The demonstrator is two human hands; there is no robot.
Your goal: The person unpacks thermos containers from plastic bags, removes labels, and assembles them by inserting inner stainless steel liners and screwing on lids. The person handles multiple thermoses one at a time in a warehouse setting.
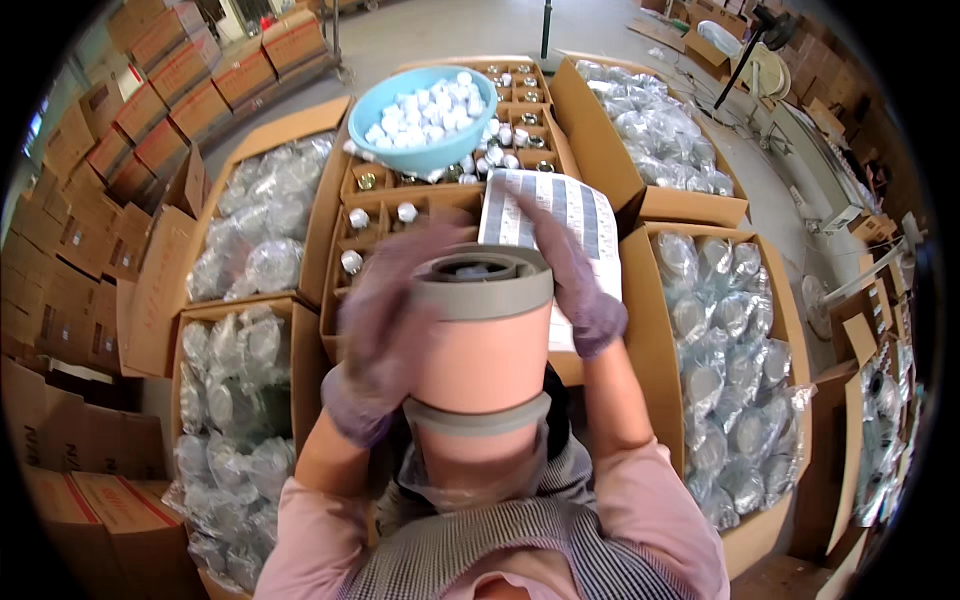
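In front of my chest stands a pink cylindrical container [482, 362] with a thick grey rim and a dark round opening on top. Below it sits a second pink piece [478, 450] with a grey rim, partly wrapped in clear plastic. Both hands wear greyish-purple gloves. My left hand [395, 310] is at the container's left side, its fingers smeared by motion. On the other side, my right hand [572, 265] has its fingers stretched out past the rim, close to the container; whether it touches is unclear. Behind the container lies a printed sheet [555, 205].
A light-blue basin [365, 130] of white caps rests on a divided carton [375, 195] of bottles, some capped. Open cartons of plastic-wrapped clear containers flank me left [230, 400] and right [735, 350]. Stacked cartons [180, 80] stand at the far left; a fan [768, 28] is far right.
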